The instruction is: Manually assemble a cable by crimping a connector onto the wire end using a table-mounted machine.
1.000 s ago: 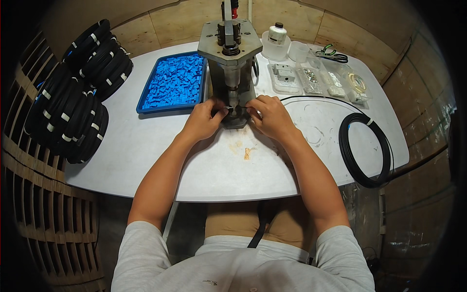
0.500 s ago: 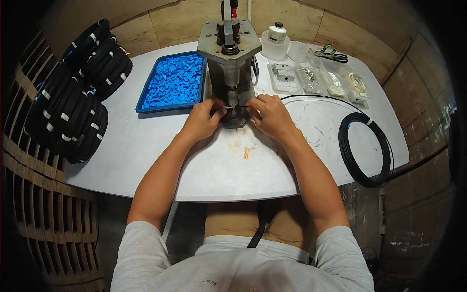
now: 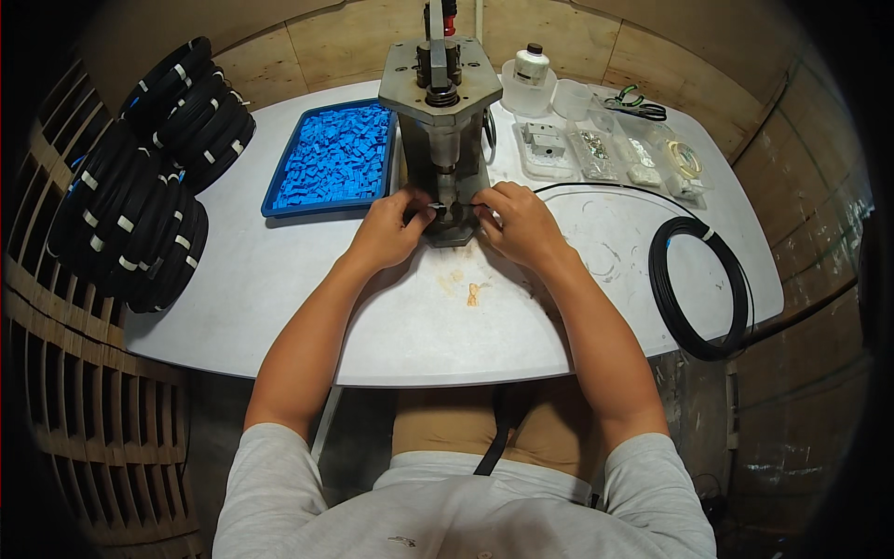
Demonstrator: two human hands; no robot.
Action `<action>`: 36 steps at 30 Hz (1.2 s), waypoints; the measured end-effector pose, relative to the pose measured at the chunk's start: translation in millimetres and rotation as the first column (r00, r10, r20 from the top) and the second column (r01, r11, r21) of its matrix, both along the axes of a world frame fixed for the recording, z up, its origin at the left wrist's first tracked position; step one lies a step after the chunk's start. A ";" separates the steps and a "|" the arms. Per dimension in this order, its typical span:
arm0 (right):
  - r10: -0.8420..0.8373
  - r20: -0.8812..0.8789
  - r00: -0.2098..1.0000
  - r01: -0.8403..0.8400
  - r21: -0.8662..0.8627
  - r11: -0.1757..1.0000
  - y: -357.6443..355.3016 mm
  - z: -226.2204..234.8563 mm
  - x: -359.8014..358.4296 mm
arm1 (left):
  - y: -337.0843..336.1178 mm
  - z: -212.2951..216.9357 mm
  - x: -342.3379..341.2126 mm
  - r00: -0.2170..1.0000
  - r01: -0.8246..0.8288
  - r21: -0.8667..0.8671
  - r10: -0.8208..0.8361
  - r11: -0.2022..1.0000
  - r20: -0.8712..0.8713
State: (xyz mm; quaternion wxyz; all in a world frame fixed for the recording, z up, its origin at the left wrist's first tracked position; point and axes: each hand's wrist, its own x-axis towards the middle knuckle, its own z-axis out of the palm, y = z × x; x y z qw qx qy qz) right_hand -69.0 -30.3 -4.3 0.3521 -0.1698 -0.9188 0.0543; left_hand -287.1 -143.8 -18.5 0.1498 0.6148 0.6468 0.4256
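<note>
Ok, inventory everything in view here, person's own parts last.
Table: 1, white, centre
Press: 1, grey, table's back middle
Tray: 1, blue, left of press
Small pieces: many, blue, in tray
Banded coils: several, black, left
Slatted panels: several, brown, far left
Wall: 1, brown, behind table
Loose coil: 1, black, table's right
Cable: 1, black, press towards loose coil
Tub: 1, translucent, back right
Bottle: 1, white, at tub
Cup: 1, translucent, beside tub
Hand tools: count unclear, green and black, back right
Containers: several, clear, right of press
Shirt: 1, grey, bottom
Trousers: 1, tan, below table
Left hand: 1, bare, at press
Right hand: 1, bare, pinching cable
</note>
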 end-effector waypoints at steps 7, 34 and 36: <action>-0.001 0.008 1.000 0.001 -0.011 1.000 1.7 -1.6 0.1 | 1.0 -1.5 -0.8 1.000 0.003 0.012 -0.003 1.000 -0.004; 0.041 0.010 0.999 -0.041 0.014 0.999 4.7 -2.0 0.6 | 1.4 -1.7 -2.0 1.000 0.008 -0.007 -0.008 1.000 -0.001; 0.038 -0.015 0.999 -0.038 0.009 0.999 4.3 -2.9 -0.3 | 1.4 -2.6 -2.4 1.000 0.006 -0.006 -0.006 1.000 -0.003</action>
